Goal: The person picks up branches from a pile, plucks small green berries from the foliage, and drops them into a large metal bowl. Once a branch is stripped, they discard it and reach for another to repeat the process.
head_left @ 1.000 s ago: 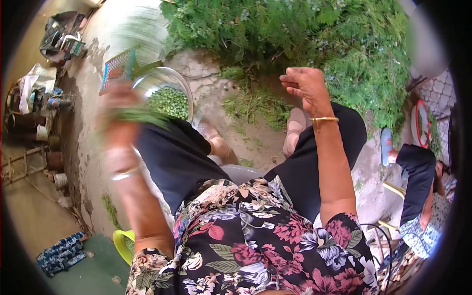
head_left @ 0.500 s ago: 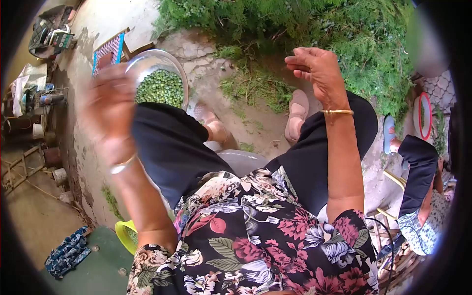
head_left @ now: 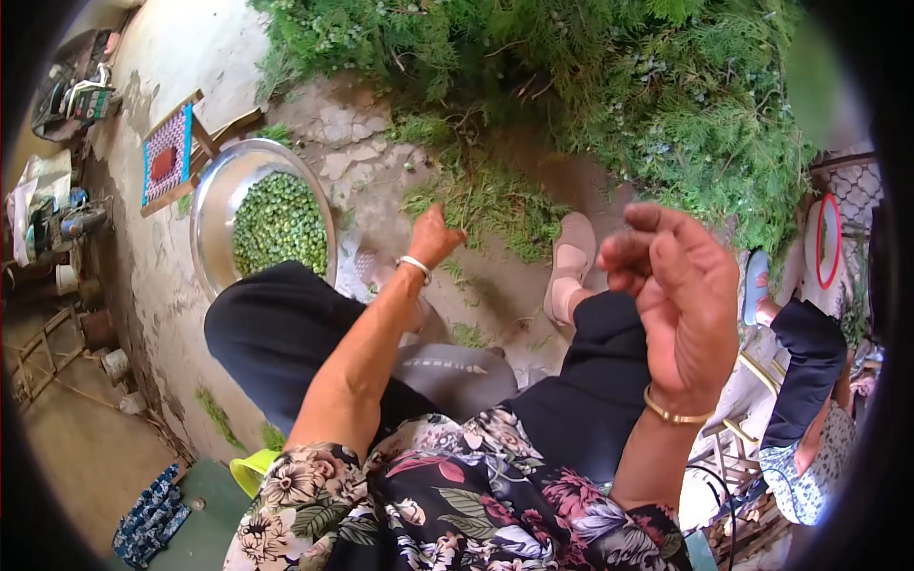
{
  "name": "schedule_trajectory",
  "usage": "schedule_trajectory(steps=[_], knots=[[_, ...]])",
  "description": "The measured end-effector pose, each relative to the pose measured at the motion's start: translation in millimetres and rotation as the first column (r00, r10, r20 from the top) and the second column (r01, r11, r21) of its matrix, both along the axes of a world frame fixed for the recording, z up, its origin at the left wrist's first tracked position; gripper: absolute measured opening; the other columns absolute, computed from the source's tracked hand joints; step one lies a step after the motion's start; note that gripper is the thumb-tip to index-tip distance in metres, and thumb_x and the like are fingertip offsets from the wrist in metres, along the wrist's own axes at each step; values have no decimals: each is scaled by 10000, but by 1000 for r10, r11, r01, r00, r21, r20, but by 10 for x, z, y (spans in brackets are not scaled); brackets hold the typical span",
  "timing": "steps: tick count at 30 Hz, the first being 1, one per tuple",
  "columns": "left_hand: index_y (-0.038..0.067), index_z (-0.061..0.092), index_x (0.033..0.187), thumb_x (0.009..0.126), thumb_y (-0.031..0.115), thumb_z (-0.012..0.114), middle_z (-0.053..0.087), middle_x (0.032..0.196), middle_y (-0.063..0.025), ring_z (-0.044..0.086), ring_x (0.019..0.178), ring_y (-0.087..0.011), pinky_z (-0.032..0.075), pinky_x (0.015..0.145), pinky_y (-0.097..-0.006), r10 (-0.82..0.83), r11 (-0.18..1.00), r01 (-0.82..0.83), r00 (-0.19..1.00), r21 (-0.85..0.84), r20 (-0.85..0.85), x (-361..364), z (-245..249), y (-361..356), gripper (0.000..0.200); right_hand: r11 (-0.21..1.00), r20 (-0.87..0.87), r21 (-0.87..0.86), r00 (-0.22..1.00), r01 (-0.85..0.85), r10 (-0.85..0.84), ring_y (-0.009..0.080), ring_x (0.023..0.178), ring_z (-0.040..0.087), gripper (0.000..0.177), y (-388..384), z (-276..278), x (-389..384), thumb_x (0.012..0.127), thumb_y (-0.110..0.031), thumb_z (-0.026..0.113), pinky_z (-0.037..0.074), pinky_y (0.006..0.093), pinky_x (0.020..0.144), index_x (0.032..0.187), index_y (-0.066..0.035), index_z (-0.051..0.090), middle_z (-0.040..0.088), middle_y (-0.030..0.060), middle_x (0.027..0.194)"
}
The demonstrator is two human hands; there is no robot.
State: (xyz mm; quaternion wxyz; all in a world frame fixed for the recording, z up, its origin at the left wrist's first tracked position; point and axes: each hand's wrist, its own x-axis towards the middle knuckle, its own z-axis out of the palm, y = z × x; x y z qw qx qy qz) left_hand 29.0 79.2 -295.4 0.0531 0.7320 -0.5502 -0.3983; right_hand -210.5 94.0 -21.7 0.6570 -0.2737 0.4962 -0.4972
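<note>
My left hand (head_left: 436, 236), with a silver bangle at the wrist, reaches over the ground between my feet, close to the loose green sprigs (head_left: 490, 205). Its thumb stands apart from the forefinger; the other fingers are mostly hidden. Raised above my right knee is my right hand (head_left: 681, 295), wearing a gold bangle, its fingers loosely bent and apart with nothing visible in them. A wide metal basin (head_left: 203, 233) beside my left knee contains many small round green cones (head_left: 281, 224).
A large heap of leafy evergreen branches (head_left: 533, 57) lies ahead. A small woven-top stool (head_left: 169, 157) stands beyond the basin. At right, another person's leg (head_left: 804, 357) and a red-rimmed round container (head_left: 826, 243) show. A yellow-green container (head_left: 252, 468) is at lower left.
My left hand has swung from beside the basin to the ground between my feet. The right hand has come back toward me and turned palm inward. The view has shifted, showing more of the basin.
</note>
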Motion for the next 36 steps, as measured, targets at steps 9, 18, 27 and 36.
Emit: schedule_trajectory(steps=[9, 18, 27, 36], knots=[[26, 334, 1342, 534, 224, 861, 248, 1378, -292, 360, 1229, -442, 339, 1031, -455, -80, 956, 121, 984, -266, 160, -25, -530, -1449, 985, 976, 22, 212, 999, 39, -44, 207, 768, 645, 401, -84, -62, 80, 809, -153, 660, 468, 259, 672, 1062, 127, 522, 651, 188, 832], [193, 297, 1361, 558, 127, 840, 51, 1462, -235, 174, 1259, -583, 438, 850, -633, -343, 939, 335, 916, 72, 207, -657, -628, -176, 972, 959, -17, 282, 1000, 2, 3, 267, 731, 638, 553, -125, -76, 46, 807, -316, 693, 484, 297, 622, 1056, 132, 486, 622, 219, 784], [80, 451, 1159, 602, -144, 558, 451, 1190, -254, 486, 1009, -429, 450, 849, -445, -142, 966, 138, 990, -218, -1, -243, -615, -145, 610, 970, 100, 242, 995, 4, -29, 197, 770, 642, 394, -99, -94, -4, 815, -174, 656, 464, 256, 668, 1050, 117, 532, 649, 173, 834], [8, 489, 1128, 600, -108, 477, 516, 1020, -58, 519, 859, -162, 498, 670, -272, 344, 858, -497, 367, 131, -864, 88, 979, -371, 540, 997, -37, 77, 999, -10, 13, 124, 728, 622, 217, -89, -164, 76, 853, -97, 597, 451, 200, 619, 1007, 54, 577, 660, 107, 834]])
